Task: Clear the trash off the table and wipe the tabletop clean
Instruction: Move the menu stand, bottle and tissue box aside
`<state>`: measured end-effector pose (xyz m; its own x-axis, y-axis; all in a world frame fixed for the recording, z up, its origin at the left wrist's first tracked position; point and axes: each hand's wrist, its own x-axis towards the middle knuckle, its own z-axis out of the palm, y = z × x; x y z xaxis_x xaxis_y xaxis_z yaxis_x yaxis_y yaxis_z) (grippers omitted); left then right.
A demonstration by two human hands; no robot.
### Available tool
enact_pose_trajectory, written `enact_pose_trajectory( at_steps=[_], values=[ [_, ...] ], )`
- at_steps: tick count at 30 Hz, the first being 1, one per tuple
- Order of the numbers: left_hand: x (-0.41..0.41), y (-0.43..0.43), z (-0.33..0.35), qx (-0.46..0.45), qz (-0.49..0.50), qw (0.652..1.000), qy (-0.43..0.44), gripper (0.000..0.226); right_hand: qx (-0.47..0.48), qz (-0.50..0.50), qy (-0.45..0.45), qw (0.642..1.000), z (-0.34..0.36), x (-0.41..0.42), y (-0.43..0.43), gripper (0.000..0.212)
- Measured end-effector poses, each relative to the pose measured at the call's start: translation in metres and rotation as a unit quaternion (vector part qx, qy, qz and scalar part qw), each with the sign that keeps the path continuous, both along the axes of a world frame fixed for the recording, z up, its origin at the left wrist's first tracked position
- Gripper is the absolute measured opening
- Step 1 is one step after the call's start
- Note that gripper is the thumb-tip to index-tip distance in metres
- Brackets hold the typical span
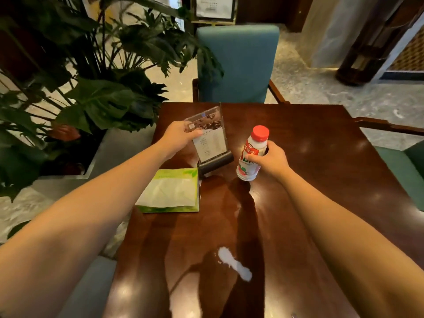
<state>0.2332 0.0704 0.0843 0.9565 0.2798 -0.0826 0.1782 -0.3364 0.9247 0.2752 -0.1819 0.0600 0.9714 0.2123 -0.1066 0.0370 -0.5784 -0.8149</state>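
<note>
A white drink bottle with a red cap and red-green label is tilted just above the dark wooden table; my right hand is wrapped around its middle. My left hand grips the upper left edge of a clear acrylic menu stand, which leans on its black base. A green tissue pack with a white tissue showing lies at the table's left edge, below my left hand. A white spill streaks the tabletop near the front.
A teal chair faces me beyond the table's far edge. A large leafy plant in a planter crowds the table's left side. Another chair's wooden arm and green seat sit at the right.
</note>
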Motion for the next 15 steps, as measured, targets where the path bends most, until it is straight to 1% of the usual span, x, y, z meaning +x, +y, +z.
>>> enact_pose_trajectory(
  at_steps=[2,8,15],
  values=[
    [0.013,0.006,0.004,0.005,-0.013,1.000,-0.002,0.013,0.000,-0.003,0.004,1.000,-0.002,0.012,0.012,0.057],
    [0.047,0.036,0.003,0.066,-0.019,0.998,-0.005,0.014,-0.006,-0.008,0.007,1.000,-0.004,0.044,0.040,0.059],
    [0.083,0.059,-0.005,0.068,-0.014,0.998,-0.006,0.022,-0.003,-0.014,0.011,1.000,-0.003,0.082,0.053,0.060]
  ],
)
